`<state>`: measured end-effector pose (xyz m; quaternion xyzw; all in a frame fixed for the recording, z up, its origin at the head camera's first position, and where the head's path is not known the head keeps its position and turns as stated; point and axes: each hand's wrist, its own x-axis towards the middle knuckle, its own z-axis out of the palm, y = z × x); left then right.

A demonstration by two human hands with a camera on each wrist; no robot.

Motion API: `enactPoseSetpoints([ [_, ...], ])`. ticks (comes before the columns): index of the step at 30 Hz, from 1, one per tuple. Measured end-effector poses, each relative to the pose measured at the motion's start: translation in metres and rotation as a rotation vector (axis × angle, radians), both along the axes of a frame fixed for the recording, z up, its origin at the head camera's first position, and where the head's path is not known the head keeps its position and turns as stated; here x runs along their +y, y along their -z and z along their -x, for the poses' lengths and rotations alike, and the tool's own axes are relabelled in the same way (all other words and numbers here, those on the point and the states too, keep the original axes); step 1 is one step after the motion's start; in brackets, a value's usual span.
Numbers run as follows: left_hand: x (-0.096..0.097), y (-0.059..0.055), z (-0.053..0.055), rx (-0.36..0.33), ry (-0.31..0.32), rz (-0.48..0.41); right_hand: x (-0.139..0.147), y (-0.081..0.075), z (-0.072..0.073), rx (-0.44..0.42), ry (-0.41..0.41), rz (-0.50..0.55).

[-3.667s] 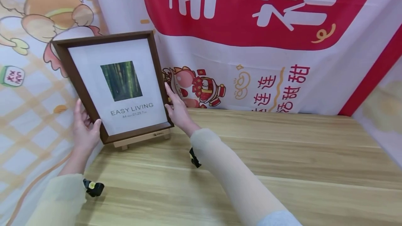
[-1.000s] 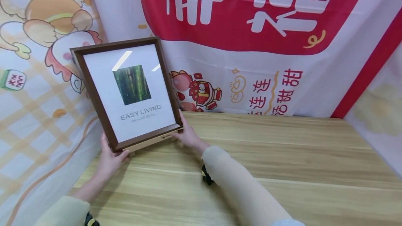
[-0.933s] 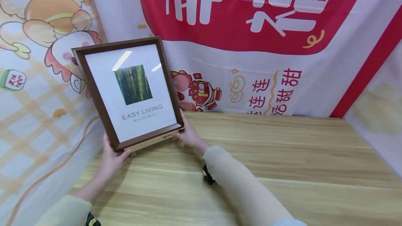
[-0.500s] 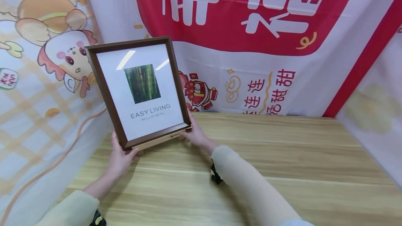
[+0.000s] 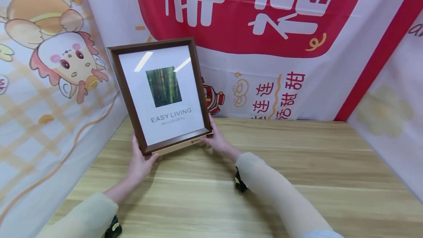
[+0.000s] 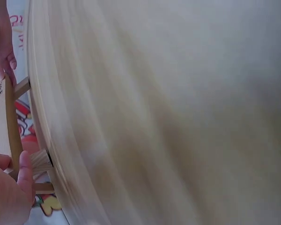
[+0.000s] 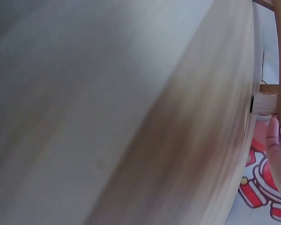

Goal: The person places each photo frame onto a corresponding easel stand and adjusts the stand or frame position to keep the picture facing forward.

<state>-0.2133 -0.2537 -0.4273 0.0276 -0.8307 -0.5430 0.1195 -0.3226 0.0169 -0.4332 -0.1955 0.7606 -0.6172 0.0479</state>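
A brown picture frame [image 5: 195, 80] with a bamboo print and "EASY LIVING" lettering leans back on a small wooden easel [image 5: 178, 146]. My left hand [image 5: 140, 166] grips the lower left corner, thumb at the easel's ledge and fingers up behind the frame's side. At the lower right corner my right hand [image 5: 219, 142] holds the ledge the same way. In the left wrist view both the left hand [image 6: 9, 197] and the easel's ledge [image 6: 8, 117] show, above stubby feet at the tabletop. The right wrist view has right-hand fingers [image 7: 273, 133] below the ledge, beside a foot [image 7: 265, 104].
A wood-grain table [image 5: 281, 157] extends to the right and toward me. Behind it hangs a red and white printed cloth [image 5: 264, 43]; a cartoon-printed cloth [image 5: 49, 94] borders the left side, and a pale cloth [image 5: 390, 120] the right.
Both hands have shifted from the frame's sides down to its lower corners and the easel's ledge. Frame and easel have moved right, away from the left cloth, turning slightly more upright.
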Motion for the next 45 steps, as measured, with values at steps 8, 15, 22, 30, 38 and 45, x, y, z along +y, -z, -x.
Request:
enactPoseSetpoints([
  [8,0.028,0.002,0.008,0.027,0.038,-0.010,0.031,0.001,-0.003,0.034,0.030,0.007],
  [15,0.052,0.002,0.012,0.005,0.064,0.008,0.059,0.003,-0.009,0.027,0.046,0.064],
  [22,0.075,0.002,0.015,0.005,0.104,-0.002,0.085,0.003,-0.019,-0.008,0.080,0.083],
  [30,0.098,0.002,0.021,-0.042,0.142,-0.012,0.115,0.003,-0.031,-0.031,0.130,0.022],
  [38,0.113,0.002,0.025,-0.087,0.176,0.012,0.134,0.003,-0.044,-0.011,0.182,-0.017],
  [45,0.126,0.001,0.031,-0.078,0.212,0.019,0.150,0.001,-0.058,0.044,0.229,-0.044],
])
